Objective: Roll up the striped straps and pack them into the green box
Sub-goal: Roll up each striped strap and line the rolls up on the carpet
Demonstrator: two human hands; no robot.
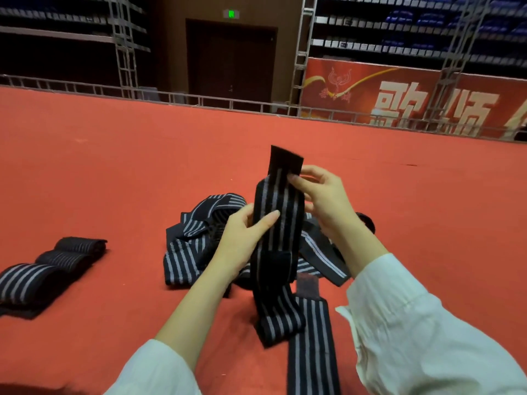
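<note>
Now | left hand (242,238) grips strap (281,196) mid-length | right hand (325,201) pinches its top

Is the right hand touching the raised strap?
Touching. Head view: the right hand pinches the raised strap just below its black end; the left hand grips it lower.

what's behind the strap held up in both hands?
A heap of loose striped straps on the red carpet. The held strap, left hand and right hand cover the heap's middle; that part is unseen.
</note>
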